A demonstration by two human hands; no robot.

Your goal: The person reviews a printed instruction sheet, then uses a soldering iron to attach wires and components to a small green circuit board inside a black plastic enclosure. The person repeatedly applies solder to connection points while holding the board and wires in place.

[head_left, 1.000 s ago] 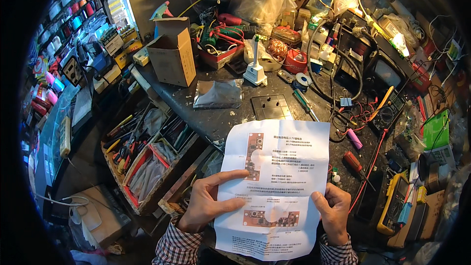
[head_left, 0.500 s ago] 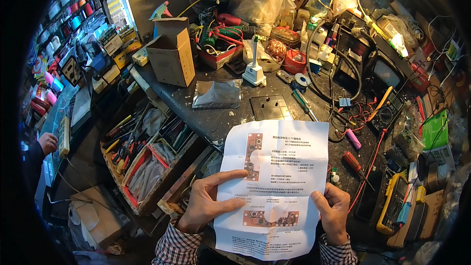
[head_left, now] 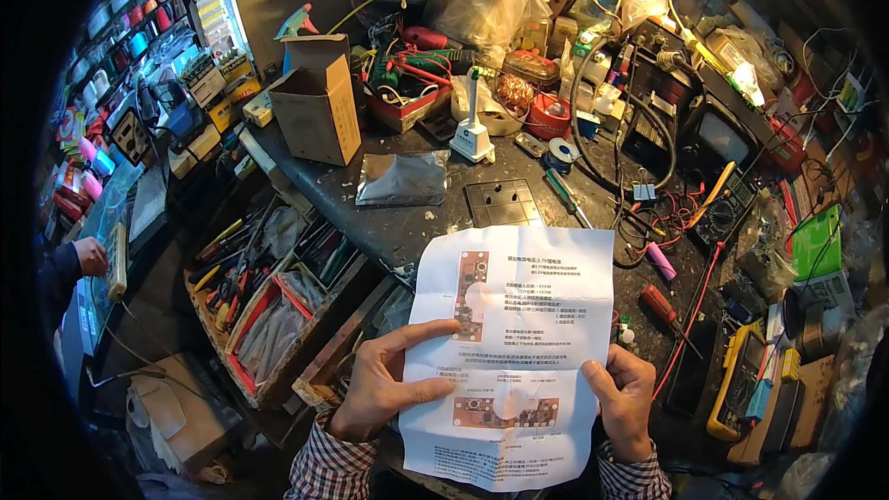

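Observation:
A creased white instruction sheet (head_left: 546,319), printed with text and two pictures of a reddish circuit board, is held up in front of me. At its left edge, my left hand (head_left: 384,384) has its index finger and thumb stretched over the front, the index fingertip by the upper board picture. The left hand's other fingers are out of sight, apparently behind the paper. My right hand (head_left: 625,400) grips the right edge, thumb on the front and fingers curled behind. Beyond the sheet's top edge lies a dark square tray (head_left: 503,201), partly covered.
On the bench are a silver bag (head_left: 402,179), an open cardboard box (head_left: 318,111), a white dispenser bottle (head_left: 472,134), a red screwdriver (head_left: 659,304) and a yellow multimeter (head_left: 738,384). A tool-filled drawer (head_left: 269,301) stands open at left. Another person's hand (head_left: 91,256) shows at far left.
The whole view has shifted slightly, with the bench items a little further left. Both hands keep the same hold on the sheet.

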